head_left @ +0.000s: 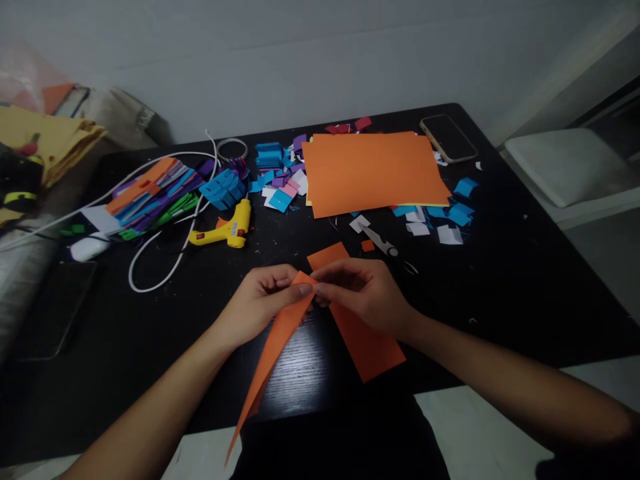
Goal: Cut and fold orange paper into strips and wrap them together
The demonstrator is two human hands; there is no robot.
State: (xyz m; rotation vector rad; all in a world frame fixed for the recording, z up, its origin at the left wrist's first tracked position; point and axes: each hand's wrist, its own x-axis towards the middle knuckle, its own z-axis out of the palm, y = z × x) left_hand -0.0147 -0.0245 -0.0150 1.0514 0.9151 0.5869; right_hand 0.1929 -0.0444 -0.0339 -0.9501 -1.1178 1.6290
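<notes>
Between my two hands is a long orange paper strip (283, 333), its lower end hanging past the table's front edge. My left hand (267, 293) pinches it near the top, thumb on the face. At the strip's upper right corner, my right hand (357, 290) grips the paper between thumb and fingertips. Another orange paper piece (373, 350) lies flat on the table, partly under my right hand. Just beyond that hand are scissors (383, 241) and a small orange scrap (367, 246).
A stack of orange sheets (375, 170) lies at the back, ringed by blue and white paper pieces (450, 235). A yellow glue gun (230, 230), a white cable (145, 277) and bundled coloured strips (155, 193) are on the left. A phone (449, 138) rests at the back right.
</notes>
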